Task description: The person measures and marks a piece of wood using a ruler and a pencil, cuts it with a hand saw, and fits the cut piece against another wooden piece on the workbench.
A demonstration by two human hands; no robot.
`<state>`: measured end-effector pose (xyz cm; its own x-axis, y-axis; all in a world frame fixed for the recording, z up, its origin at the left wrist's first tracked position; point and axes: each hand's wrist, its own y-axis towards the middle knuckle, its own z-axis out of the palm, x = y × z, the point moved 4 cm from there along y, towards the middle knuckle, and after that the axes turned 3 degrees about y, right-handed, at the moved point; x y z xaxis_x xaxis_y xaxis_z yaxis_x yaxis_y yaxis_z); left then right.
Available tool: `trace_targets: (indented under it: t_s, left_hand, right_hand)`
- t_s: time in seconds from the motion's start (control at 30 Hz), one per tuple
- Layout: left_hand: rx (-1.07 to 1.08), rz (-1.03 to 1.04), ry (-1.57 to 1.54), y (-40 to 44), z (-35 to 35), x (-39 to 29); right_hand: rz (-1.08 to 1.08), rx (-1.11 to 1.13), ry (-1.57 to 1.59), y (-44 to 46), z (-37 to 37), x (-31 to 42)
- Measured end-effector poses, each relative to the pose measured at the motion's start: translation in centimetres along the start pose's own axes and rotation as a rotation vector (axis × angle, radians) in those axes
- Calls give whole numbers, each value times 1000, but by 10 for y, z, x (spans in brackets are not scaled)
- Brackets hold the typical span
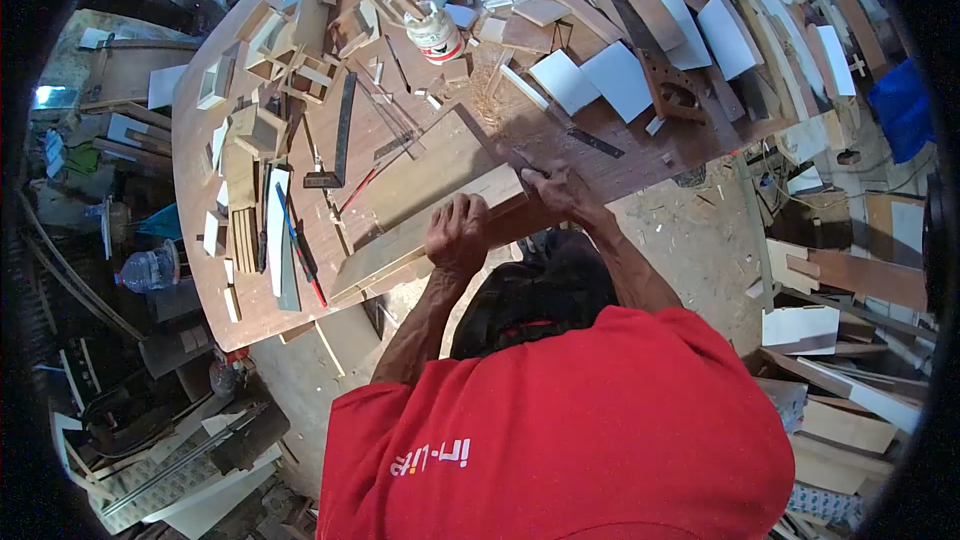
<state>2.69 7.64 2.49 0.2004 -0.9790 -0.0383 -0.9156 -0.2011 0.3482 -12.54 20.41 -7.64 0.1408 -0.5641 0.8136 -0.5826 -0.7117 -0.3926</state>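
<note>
A long wooden board lies slantwise along the near edge of the worktable, with its end towards the right. Over its top edge my left hand is closed, knuckles up and fingers curled around the wood. At the board's right end my right hand is closed, its fingertips close to the corner. Something thin and dark shows by those fingertips, too small to name. Behind the board a flat wooden panel rests on the tabletop. A red pencil-like stick and a try square lie to the left.
The brown worktable carries a handsaw, a white tub, wood shavings, white panels and several small wooden frames. Stacked offcuts crowd the floor at right. A clear plastic bottle stands at far left.
</note>
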Motion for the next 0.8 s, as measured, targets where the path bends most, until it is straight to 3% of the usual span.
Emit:
trace_targets:
  t_s: [0.03,0.13,0.17,0.3,0.4,0.47,0.5,0.57,0.7,0.77,0.8]
  left_hand:
    - [33,-24,-18,4,0,3]
    - [62,-51,-42,12,0,8]
    - [75,-50,-50,10,-1,7]
    - [112,-45,-107,17,-6,15]
    - [136,-154,-117,24,-8,23]
    - [115,-180,-120,28,-12,26]
    - [68,-200,-96,31,-15,27]
    - [39,-233,-44,34,-12,25]
    - [18,-204,-31,30,2,11]
    - [-19,-168,4,26,7,4]
    - [-48,-128,38,22,9,-2]
  right_hand:
    - [20,13,377,-42,-27,76]
    - [-34,-164,398,-62,-19,62]
    - [-102,-179,314,-62,-19,60]
    - [-1,-145,293,-23,-2,38]
    - [-129,-193,96,-22,-23,59]
    - [-188,-449,-133,-24,-42,69]
    - [-193,-453,-136,-14,-43,59]
    - [-254,-543,-438,8,-40,33]
    - [-259,-601,-424,2,-44,40]
    - [-359,-806,-550,-4,-60,52]
    - [-369,-798,-551,7,-66,45]
